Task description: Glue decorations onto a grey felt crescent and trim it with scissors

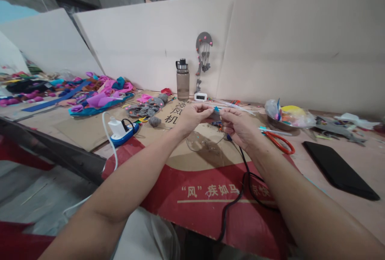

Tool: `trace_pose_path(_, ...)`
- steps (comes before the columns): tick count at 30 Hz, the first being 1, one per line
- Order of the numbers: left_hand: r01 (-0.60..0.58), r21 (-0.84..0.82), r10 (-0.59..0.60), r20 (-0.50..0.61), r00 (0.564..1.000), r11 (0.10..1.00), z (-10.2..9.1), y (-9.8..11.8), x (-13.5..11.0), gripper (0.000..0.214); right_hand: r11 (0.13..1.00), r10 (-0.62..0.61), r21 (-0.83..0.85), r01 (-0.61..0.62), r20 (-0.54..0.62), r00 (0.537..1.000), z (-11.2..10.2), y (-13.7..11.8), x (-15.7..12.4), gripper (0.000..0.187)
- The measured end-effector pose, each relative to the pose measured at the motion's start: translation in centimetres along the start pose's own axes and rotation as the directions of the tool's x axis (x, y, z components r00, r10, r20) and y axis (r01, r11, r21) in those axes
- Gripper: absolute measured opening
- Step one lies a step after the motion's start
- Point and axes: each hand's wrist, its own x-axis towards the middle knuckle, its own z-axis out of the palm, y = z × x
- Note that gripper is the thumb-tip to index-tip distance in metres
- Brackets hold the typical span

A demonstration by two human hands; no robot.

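My left hand (192, 119) and my right hand (239, 127) meet above the cardboard. Pinched between their fingertips is a small grey piece with a blue tip (216, 110), which looks like felt; the fingers hide much of it. Both hands are closed on it, thumbs against forefingers. Below them a clear plastic dish or sheet (204, 143) lies on the cardboard sheet (192, 162). A black cable (247, 164) runs down from beneath my right hand. Red-handled scissors (281, 143) rest to the right of my right wrist.
A water bottle (183, 81) and small white digital clock (200, 97) stand at the back. Grey felt pieces (147, 108) and a blue-white power strip (122, 132) are left. A metal bowl (290, 121) and black phone (339, 170) lie right. A grey moon-shaped hanging (204, 41) adorns the partition.
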Motion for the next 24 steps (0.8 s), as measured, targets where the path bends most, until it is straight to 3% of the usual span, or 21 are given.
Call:
trace_pose_path(9, -0.062, -0.007, 0.062, -0.048, 0.997, 0.998, -0.1, -0.5, 0.0, 0.026, 0.998, -0.051, -0.049, 0.048, -0.073, 0.996, 1.1, 0.6, -0.4, 0.039)
trace_pose_path(16, -0.111, 0.030, 0.113, -0.064, 0.992, 0.993, -0.1, -0.7, 0.0, 0.021, 0.985, -0.117, -0.141, 0.098, -0.133, 0.984, 0.8, 1.3, 0.0, 0.036)
trace_pose_path(24, -0.163, 0.213, 0.185, -0.090, 0.979, 0.963, 0.0, -1.3, 0.1, 0.021, 0.969, -0.157, -0.218, 0.113, -0.195, 0.968, 0.9, 2.1, 0.2, 0.027)
